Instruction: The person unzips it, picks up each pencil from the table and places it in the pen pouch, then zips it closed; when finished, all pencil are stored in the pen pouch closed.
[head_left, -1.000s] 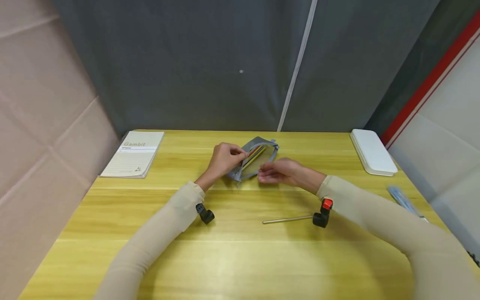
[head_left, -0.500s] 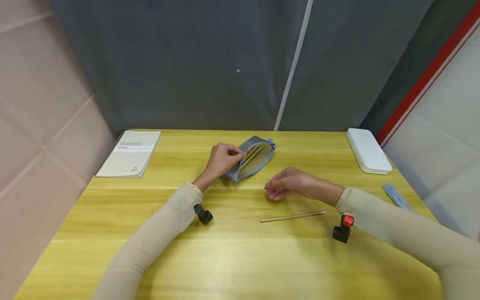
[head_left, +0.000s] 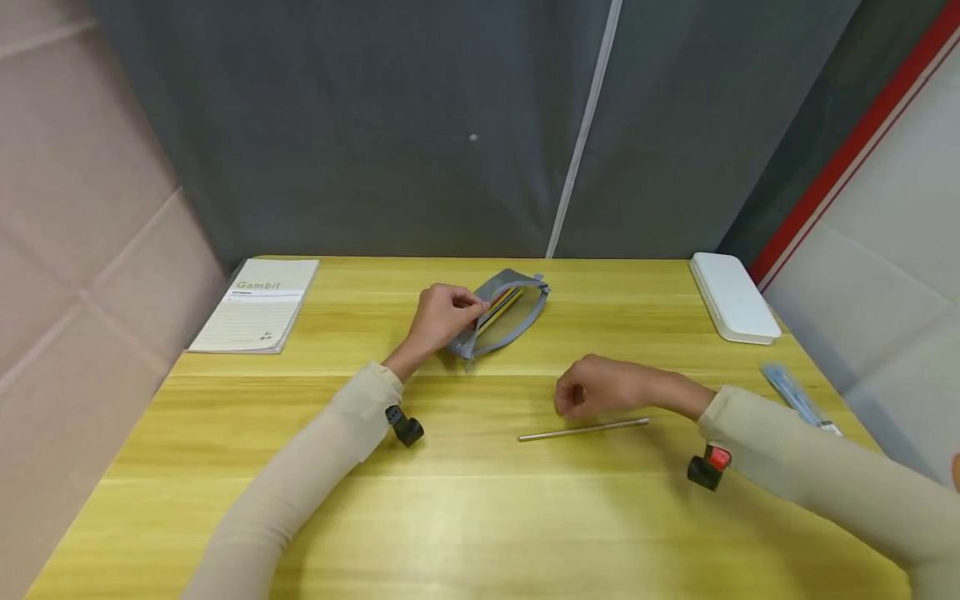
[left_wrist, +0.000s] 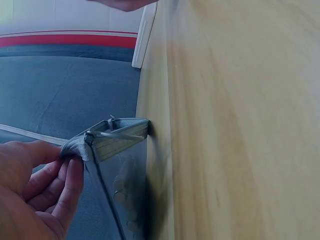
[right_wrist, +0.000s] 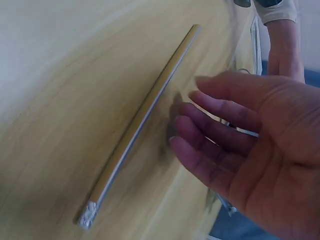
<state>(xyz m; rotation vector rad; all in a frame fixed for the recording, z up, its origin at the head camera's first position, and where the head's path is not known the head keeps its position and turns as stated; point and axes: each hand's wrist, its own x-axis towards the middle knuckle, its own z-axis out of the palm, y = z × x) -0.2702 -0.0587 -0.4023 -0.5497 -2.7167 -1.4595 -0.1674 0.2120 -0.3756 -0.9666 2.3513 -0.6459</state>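
At the far middle of the table, a grey zip pencil pouch [head_left: 517, 332] lies with its mouth gaping. Yellow, red and dark pencils [head_left: 498, 310] show inside. My left hand [head_left: 444, 317] pinches the pouch's rim between thumb and fingers, seen closer in the left wrist view [left_wrist: 45, 185]. A slim gold-coloured pencil [head_left: 583, 430] with a silvery end lies alone on the table. Just beyond it hovers my right hand [head_left: 603, 387], fingers loosely bent and holding nothing. In the right wrist view a gap shows between those fingertips [right_wrist: 176, 142] and the pencil [right_wrist: 145, 117].
A notepad [head_left: 258, 307] lies at the far left of the wooden table [head_left: 450, 525]. To the far right is a white case [head_left: 735, 298], with a clear packet of blue items [head_left: 798, 396] nearer me. A dark curtain [head_left: 375, 133] hangs behind.
My right hand has left the pouch's edge and moved right and nearer me, towards the loose pencil. The left hand keeps its pinch on the pouch.
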